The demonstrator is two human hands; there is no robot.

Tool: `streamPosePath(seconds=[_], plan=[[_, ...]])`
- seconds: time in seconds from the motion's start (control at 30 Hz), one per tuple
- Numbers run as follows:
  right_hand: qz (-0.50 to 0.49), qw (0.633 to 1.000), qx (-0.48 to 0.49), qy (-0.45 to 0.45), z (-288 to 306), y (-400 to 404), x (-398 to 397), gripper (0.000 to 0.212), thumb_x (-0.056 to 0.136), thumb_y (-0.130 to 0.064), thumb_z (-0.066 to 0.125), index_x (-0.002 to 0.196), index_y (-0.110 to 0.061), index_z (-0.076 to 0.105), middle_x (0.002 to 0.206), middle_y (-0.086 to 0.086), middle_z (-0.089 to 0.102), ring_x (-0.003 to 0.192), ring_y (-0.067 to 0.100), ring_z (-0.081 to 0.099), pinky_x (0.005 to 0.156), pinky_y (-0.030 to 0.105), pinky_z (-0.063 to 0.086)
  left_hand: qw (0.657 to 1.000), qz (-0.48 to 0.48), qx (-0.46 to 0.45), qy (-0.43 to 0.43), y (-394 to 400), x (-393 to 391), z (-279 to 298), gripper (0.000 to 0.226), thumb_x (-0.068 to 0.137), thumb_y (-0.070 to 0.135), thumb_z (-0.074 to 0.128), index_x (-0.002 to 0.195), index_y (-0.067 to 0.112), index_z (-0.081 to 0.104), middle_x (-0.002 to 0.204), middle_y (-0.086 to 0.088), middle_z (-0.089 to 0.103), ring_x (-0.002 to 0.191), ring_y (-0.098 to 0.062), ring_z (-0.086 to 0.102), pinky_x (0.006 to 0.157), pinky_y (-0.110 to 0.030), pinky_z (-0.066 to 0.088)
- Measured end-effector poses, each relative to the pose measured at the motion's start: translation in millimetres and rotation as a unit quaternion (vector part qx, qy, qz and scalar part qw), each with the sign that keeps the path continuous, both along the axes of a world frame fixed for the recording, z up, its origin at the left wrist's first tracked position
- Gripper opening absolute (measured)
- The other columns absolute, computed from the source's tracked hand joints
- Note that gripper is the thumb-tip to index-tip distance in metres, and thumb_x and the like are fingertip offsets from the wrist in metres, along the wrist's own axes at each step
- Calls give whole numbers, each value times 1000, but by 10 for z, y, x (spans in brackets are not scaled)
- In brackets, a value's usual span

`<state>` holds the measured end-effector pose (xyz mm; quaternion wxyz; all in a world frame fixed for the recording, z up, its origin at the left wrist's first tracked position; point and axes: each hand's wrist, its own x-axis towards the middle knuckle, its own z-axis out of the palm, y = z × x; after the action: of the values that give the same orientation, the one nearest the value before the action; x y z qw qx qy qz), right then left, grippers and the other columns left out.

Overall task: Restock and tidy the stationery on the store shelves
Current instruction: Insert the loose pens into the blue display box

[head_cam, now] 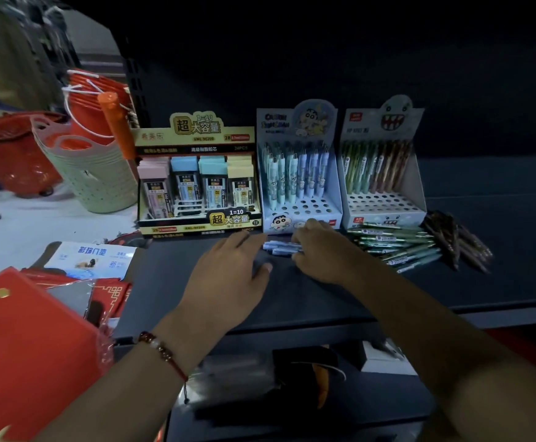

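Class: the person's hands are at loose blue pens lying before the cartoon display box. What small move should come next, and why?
Probably lift the blue pens under the right hand and stand them in the cartoon display box, whose front holes are empty.

Shelf [324, 291] under my hands: dark, matt, smooth, looks like painted metal. Display boxes [301, 215]: printed card, slight sheen. Loose pens [279, 247] under my fingers [297, 239]: glossy plastic barrels. Lead cases [182, 186]: clear shiny plastic, pastel caps. Stacked baskets [97, 173]: matt perforated plastic. Red packet [20, 339]: glossy, crinkled film wrap. Bracelet [161, 349]: polished beads, red cord.
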<state>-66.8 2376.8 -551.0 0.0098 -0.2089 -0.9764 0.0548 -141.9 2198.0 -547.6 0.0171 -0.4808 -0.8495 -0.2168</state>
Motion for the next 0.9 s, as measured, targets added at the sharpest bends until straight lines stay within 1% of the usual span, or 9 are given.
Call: streamPosePath(seconds=[0.2,0.33,0.4,0.47,0.57,0.67,0.73,0.83,0.9], plan=[[15,998,-66,6,-6,-161,160,13,97,-27,54,95,-19,44,86,-2,43,78,18,45,57,28,27,1000,15,-6,0,-219,14,-35,54,98,40,47,149,29,33,150,7,39,136,-18,35,110,-34,34],[11,986,-167,1,128,-275,292,13,101,-23,48,102,-11,54,78,-1,49,70,16,48,53,24,30,999,28,-14,-25,-377,12,-64,54,98,43,47,149,29,34,151,6,39,136,-18,36,110,-32,32],[-30,928,-369,43,224,-360,400,15,102,-19,47,109,-9,57,78,2,56,61,11,55,53,21,41,996,28,13,-80,-429,67,-47,53,98,46,47,147,28,38,148,7,43,134,-15,40,107,-29,34],[-58,819,-564,87,309,-475,500,10,101,-16,49,104,-14,59,78,3,62,60,7,63,54,19,49,981,13,73,-180,-442,168,-9,48,98,48,46,141,28,48,140,12,51,128,-8,47,102,-23,37],[-52,749,-653,100,337,-653,584,11,98,-15,53,96,-15,64,77,1,65,66,10,65,57,22,52,916,7,184,-356,-390,357,90,29,97,45,48,107,29,70,99,18,69,86,6,61,74,-13,44],[-42,707,-696,118,301,-837,626,15,99,-14,51,97,-7,64,83,7,67,70,15,65,62,25,55,863,28,227,-451,-301,518,168,35,98,38,52,87,8,67,67,-3,64,59,-8,56,57,-16,44],[-38,677,-721,144,265,-883,663,18,99,-12,49,104,-3,64,90,13,68,80,23,66,71,30,59,830,40,241,-502,-258,582,208,30,99,31,52,84,7,62,58,-1,59,50,-9,55,50,-18,47],[-37,695,-702,153,250,-796,758,24,99,-14,49,113,-4,65,101,14,71,90,24,68,83,34,57,804,55,258,-534,-197,540,214,30,96,40,54,87,15,69,83,-9,72,75,-21,68,77,-42,58],[-38,726,-670,147,251,-686,845,25,100,-18,48,118,-12,65,105,11,72,95,24,69,87,35,56,779,77,283,-554,-179,506,230,27,93,42,54,94,20,70,95,-10,74,96,-29,68,97,-52,49]])
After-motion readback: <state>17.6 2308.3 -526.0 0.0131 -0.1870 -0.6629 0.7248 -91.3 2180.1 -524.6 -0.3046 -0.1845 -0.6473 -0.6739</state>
